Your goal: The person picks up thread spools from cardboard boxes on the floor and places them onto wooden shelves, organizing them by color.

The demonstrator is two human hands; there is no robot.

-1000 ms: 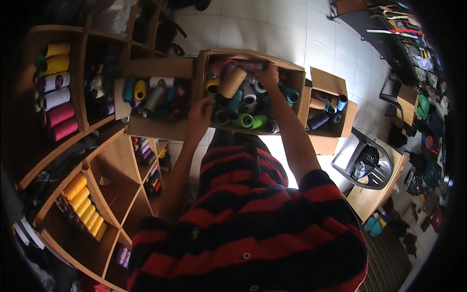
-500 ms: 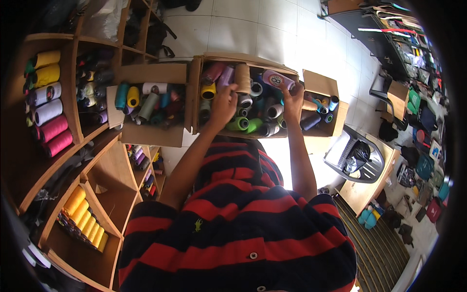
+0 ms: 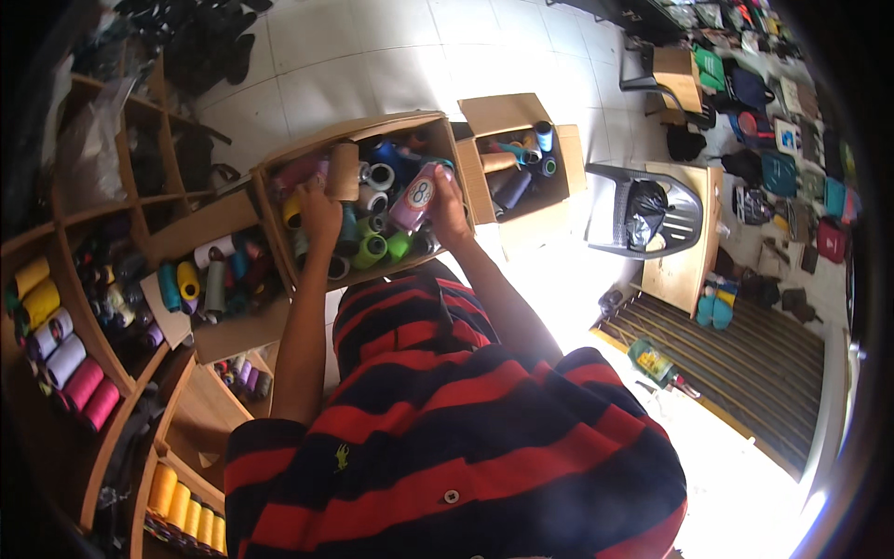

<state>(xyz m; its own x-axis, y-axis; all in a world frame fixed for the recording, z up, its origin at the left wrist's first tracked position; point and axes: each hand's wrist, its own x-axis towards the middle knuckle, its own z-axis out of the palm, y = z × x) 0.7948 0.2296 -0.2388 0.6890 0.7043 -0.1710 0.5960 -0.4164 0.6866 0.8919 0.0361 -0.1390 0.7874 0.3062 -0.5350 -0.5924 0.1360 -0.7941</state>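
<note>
My right hand (image 3: 451,216) is closed round a lilac thread spool (image 3: 414,199) with a round label, tilted above the right part of a cardboard box (image 3: 365,133). My left hand (image 3: 321,220) reaches into the box's left part, fingers curled beside an upright tan thread spool (image 3: 345,171). What those fingers grip, if anything, is hidden. A yellow spool (image 3: 292,212) lies to the left of that hand. Between my hands are grey-white spools (image 3: 380,176) and bright green spools (image 3: 373,248), several of them lying on their sides.
A smaller open box (image 3: 562,221) with spools adjoins on the right; another open box (image 3: 244,337) stands on the left. Wooden shelves (image 3: 177,410) with spools line the left side. To the right, a dark chair (image 3: 689,211) holds a black bag (image 3: 646,207).
My view has turned, so the boxes appear further left and tilted. The lilac spool in my right hand has swung more upright and come nearer to me. My left hand stays by the tan spool.
</note>
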